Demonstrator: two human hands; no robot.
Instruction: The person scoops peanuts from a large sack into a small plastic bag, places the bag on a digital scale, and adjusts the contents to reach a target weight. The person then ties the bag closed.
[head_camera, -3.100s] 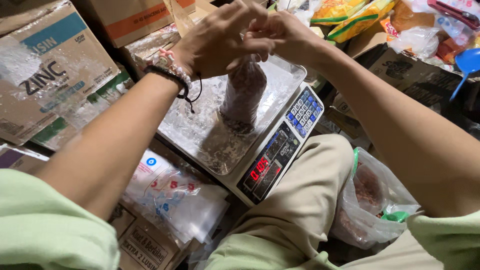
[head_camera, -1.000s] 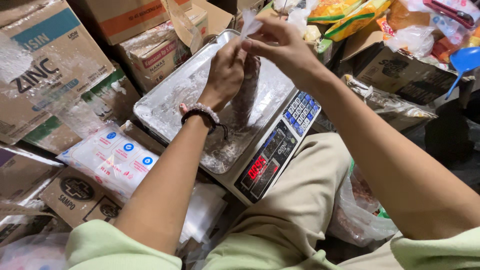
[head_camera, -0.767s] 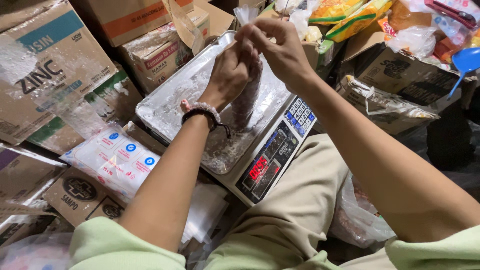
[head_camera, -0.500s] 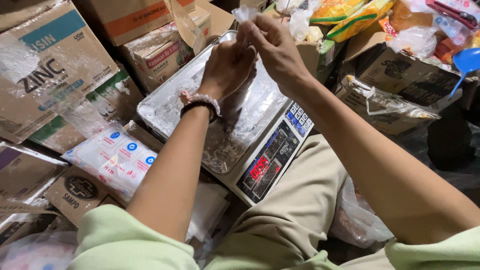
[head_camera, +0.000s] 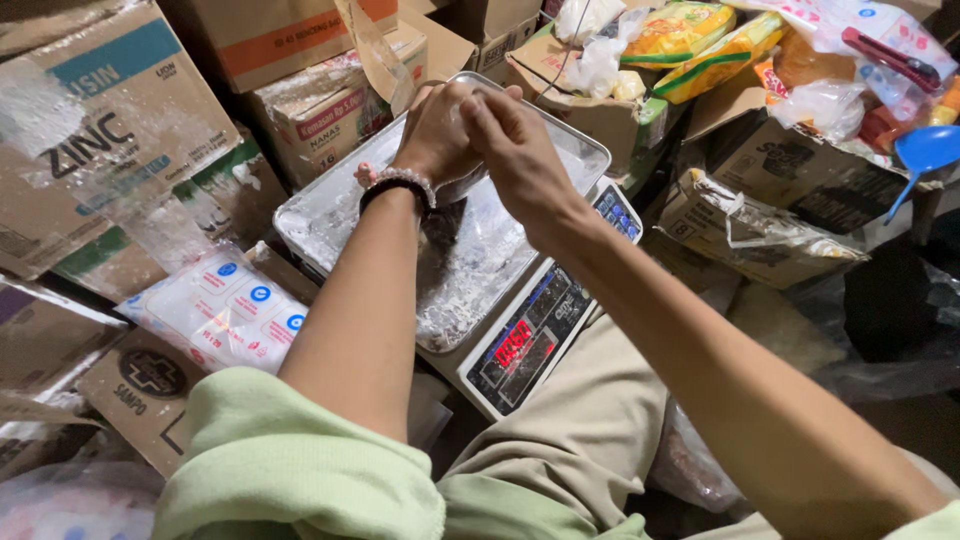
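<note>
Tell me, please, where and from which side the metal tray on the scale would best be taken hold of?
Probably the metal tray is best held by its raised rim at the near-left corner, coming in from the left. That edge is bare, while both the left hand and right hand hang over its far middle, and the scale keypad crowds the right side.

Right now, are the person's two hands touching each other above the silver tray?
Touching. The head view shows the right hand pressed against the left hand, with no gap between the fingers, above the foil-lined tray on the scale.
</note>
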